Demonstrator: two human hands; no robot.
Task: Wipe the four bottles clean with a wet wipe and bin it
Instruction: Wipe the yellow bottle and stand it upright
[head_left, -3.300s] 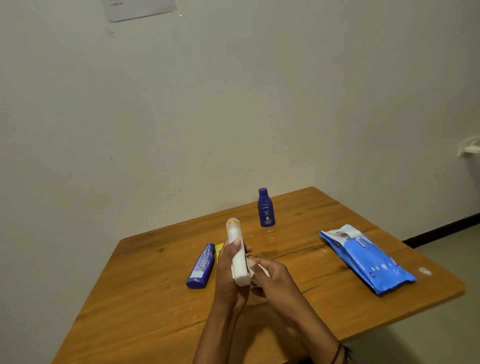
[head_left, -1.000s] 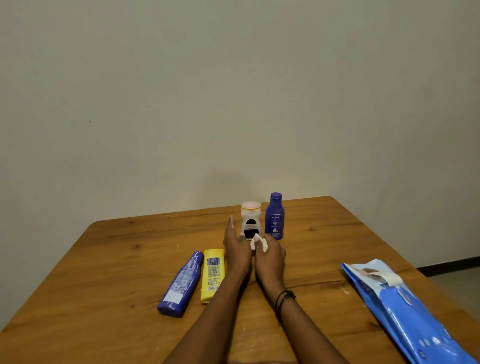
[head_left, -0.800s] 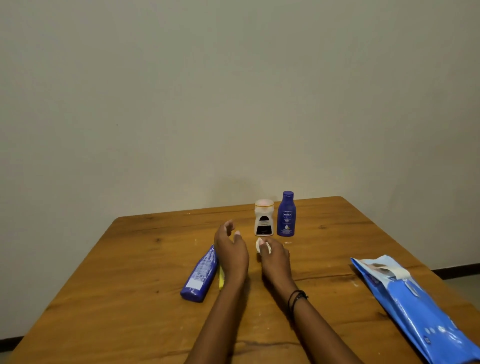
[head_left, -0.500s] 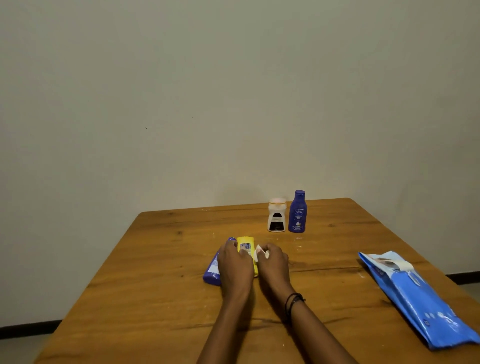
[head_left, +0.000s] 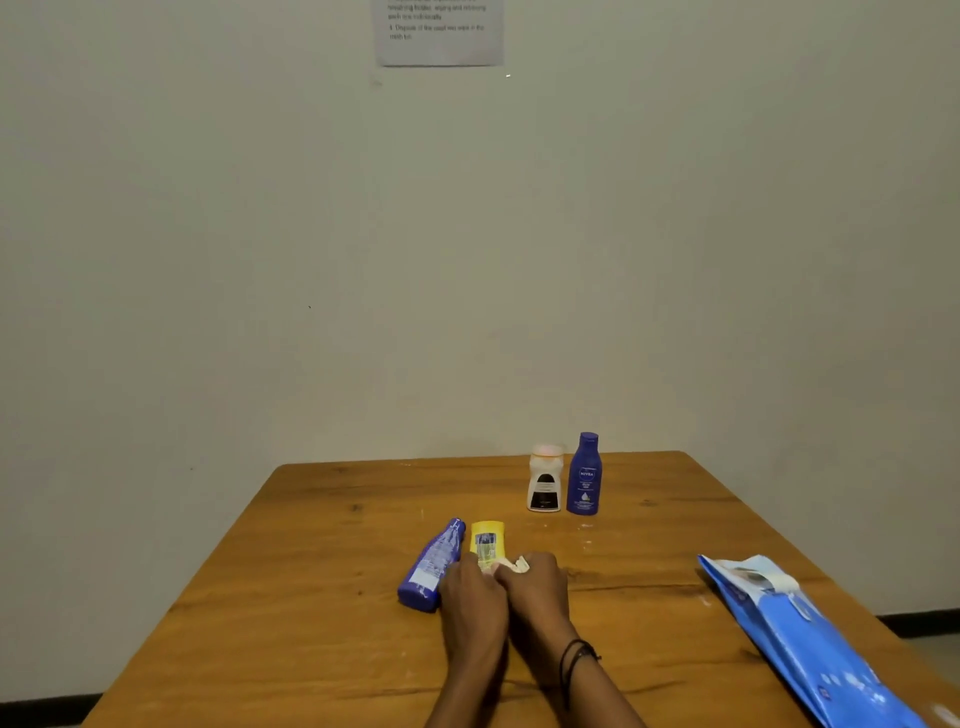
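my left hand (head_left: 474, 597) curls round the near end of the yellow bottle (head_left: 487, 541), which lies on the tabletop (head_left: 322, 582) with its long axis pointing away from me. my right hand (head_left: 537, 590), alongside, pinches the wet wipe (head_left: 515, 565) just right of the bottle.

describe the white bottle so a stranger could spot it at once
On the wooden table, look near the far edge by the wall, where two bottles stand upright side by side. The white bottle is the left of the pair, shorter than the dark blue bottle beside it, and the only one with a white body, black label and pale cap.
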